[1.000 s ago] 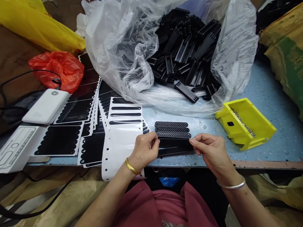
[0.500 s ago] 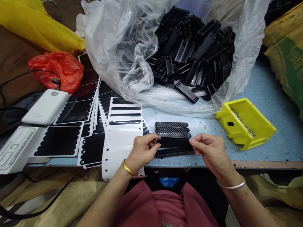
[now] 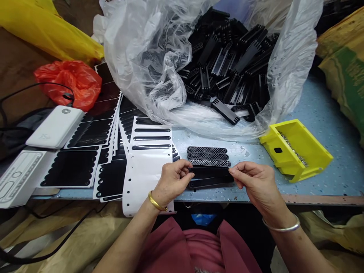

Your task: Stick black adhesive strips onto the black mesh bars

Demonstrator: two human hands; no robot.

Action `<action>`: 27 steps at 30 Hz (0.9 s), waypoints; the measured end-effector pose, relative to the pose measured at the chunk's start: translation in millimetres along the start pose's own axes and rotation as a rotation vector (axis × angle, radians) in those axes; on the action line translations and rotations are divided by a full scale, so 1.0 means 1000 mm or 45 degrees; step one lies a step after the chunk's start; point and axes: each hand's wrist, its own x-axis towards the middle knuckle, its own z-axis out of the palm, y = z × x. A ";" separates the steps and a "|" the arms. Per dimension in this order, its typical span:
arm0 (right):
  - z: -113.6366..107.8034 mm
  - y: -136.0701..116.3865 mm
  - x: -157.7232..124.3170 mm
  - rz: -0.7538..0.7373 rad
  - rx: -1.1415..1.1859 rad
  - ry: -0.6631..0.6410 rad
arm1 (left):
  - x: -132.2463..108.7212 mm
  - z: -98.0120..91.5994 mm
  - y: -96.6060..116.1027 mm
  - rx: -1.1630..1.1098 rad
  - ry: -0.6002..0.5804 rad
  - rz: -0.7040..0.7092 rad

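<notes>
A black adhesive strip [image 3: 211, 172] stretches level between my two hands, just in front of the row of patterned black plastic bars [image 3: 209, 163]. Its left end is pinched between the thumb and finger of my left hand [image 3: 176, 176]. At the other end, the fingertips of my right hand [image 3: 252, 178] are closed on it. Beneath and nearer to me lies another dark bar [image 3: 211, 183], partly covered. I cannot tell whether the strip touches a bar. Left of the bars is a white sticker sheet [image 3: 148, 170] with several black strips at its top.
A clear plastic bag [image 3: 148, 57] full of black plastic parts [image 3: 224, 76] fills the back. A yellow bin [image 3: 295, 149] of small metal pieces stands right. At left are stacked black sticker sheets [image 3: 69, 168], a white power bank [image 3: 55, 127] and a red bag [image 3: 69, 83].
My right hand has shifted very slightly to the right. The strip stays held between both hands, and the view has moved a little.
</notes>
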 end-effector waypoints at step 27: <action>0.005 0.002 0.006 0.020 0.001 0.023 | 0.003 0.003 -0.001 -0.045 0.022 0.018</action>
